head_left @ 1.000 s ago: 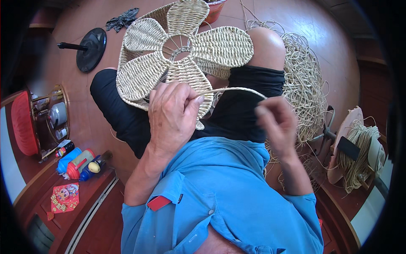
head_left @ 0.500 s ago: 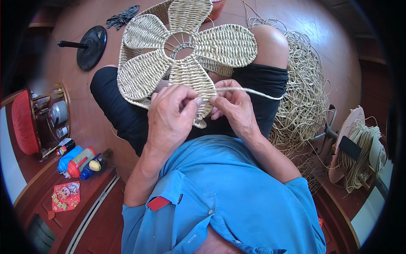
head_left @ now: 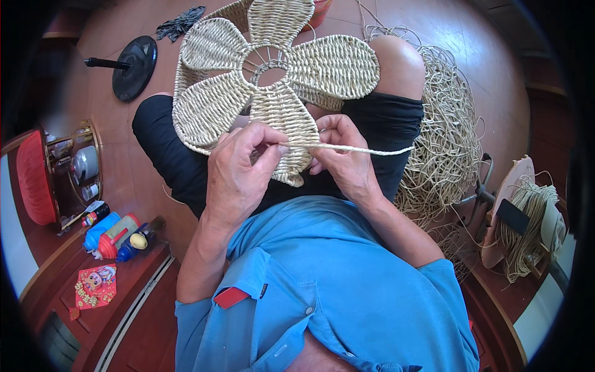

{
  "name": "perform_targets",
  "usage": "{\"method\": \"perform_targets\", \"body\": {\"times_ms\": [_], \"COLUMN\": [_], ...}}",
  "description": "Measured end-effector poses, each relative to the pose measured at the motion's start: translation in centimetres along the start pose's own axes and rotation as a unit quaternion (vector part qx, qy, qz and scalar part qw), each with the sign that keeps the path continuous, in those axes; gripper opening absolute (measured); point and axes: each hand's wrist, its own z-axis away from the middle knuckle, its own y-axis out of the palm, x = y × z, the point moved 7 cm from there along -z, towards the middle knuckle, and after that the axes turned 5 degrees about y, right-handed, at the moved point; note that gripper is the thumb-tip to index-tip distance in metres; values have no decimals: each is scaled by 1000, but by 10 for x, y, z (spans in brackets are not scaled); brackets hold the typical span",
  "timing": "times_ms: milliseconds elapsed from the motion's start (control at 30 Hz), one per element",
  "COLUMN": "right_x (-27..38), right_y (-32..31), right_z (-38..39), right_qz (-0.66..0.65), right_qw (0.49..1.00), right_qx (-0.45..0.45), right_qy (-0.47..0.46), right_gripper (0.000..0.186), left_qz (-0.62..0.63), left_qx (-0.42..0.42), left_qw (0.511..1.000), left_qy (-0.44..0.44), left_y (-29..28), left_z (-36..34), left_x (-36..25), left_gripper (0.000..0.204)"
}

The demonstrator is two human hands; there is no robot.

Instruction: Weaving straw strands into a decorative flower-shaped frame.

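Observation:
A flower-shaped piece woven from straw-coloured cord [head_left: 334, 67] rests on my lap, its petals spread around an open ring. The nearest petal lies between my hands. My left hand [head_left: 238, 173] is closed, thumb and forefinger pinched at that petal's left edge. On the opposite edge, my right hand [head_left: 344, 152] grips the petal, with its thumb in front and other fingers partly hidden behind. A loose length of cord [head_left: 378, 150] crosses the petal's front, passes by the right thumb and sticks out to the right over my thigh.
A big tangled heap of cord [head_left: 449, 130] lies on the floor to the right, near a reel wound with cord [head_left: 524, 232]. At the left are a black round base with a rod [head_left: 134, 68], several bottles [head_left: 121, 235] and a red stool-like cushion [head_left: 36, 177]. A dark cloth [head_left: 180, 23] lies at the far side.
The loose cord now lies lower, across the petal and in front of the right hand, and points straighter right. My left hand has shifted slightly left.

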Motion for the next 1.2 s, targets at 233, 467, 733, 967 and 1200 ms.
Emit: {"method": "perform_targets", "body": {"times_ms": [233,467,733,967,1200], "right_x": [-4,-3,-1,0,-6], "right_y": [4,6,7,11,12], "right_z": [-5,-10,-9,-7,-6], "right_qz": [-11,-19,1,-9,4], "right_qw": [1000,1000,1000,1000,999], "right_qx": [8,13,1,29,48], "right_qy": [19,13,17,-1,24], "right_gripper": [39,40,38,40,45], "left_qz": [-55,-106,-152,192,70], "left_qx": [-1,-26,14,-124,-131], "left_qw": [995,979,975,972,989], "left_qy": [83,171,163,-48,-14], "left_y": [8,14,13,-48,-38], "left_z": [-5,-2,-3,4,21], "left_x": [-13,-21,-17,29,31], "left_gripper": [13,15,19,15,11]}}
